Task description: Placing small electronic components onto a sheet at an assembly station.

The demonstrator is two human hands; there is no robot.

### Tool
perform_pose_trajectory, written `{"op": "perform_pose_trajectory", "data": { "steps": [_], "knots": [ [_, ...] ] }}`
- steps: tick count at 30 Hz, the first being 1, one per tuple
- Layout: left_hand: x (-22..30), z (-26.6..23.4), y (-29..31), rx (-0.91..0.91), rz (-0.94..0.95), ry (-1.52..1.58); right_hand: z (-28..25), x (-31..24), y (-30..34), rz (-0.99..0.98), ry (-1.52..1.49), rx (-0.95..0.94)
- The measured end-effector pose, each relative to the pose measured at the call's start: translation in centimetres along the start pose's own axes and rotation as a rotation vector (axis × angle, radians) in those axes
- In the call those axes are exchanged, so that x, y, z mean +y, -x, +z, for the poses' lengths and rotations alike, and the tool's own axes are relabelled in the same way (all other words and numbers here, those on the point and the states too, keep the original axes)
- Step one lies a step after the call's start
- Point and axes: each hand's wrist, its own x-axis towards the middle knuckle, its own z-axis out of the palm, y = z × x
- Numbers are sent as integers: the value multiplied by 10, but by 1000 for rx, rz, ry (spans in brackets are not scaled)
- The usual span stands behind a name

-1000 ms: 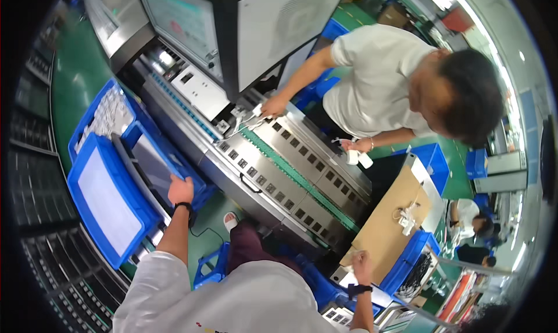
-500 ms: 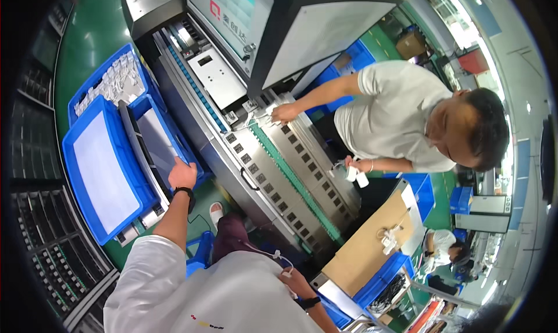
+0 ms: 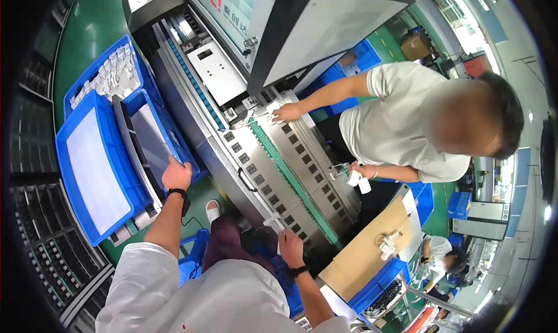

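Note:
My left hand (image 3: 177, 175) is closed on the near end of a blue bin (image 3: 185, 153), its fingers over the rim. Pale sheet material lies inside that bin. My right hand (image 3: 290, 246) is raised beside the near edge of a steel conveyor machine (image 3: 256, 153), closed on a small white corded piece (image 3: 273, 220) whose exact kind is unclear. Across the machine, a co-worker's hand (image 3: 285, 113) touches white parts at the upper end of the green belt (image 3: 290, 185). The co-worker's other hand (image 3: 365, 170) holds white blocks like power adapters (image 3: 359, 182).
Another blue bin (image 3: 71, 176) with a white liner stands at the left, below a bin of white corded parts (image 3: 119, 74). A tall machine housing (image 3: 325, 36) rises beyond the conveyor. A brown board (image 3: 349, 269) holding a white part lies at the right.
My right hand has moved up and forward from my body toward the machine's edge, carrying the white piece. My left hand stays on the bin. The co-worker's hands have barely moved.

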Motion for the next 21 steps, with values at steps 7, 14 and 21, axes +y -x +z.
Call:
{"op": "perform_pose_trajectory", "data": {
  "steps": [7,14,21],
  "knots": [
    [3,6,-1,11,-13,-68,61,66,-63,233,55,100],
    [8,8,1,70,11,-88,116,158,-121,438,-273,339],
    [5,21,-1,106,17,-118,148,175,-149,500,-303,532]
  ]
}}
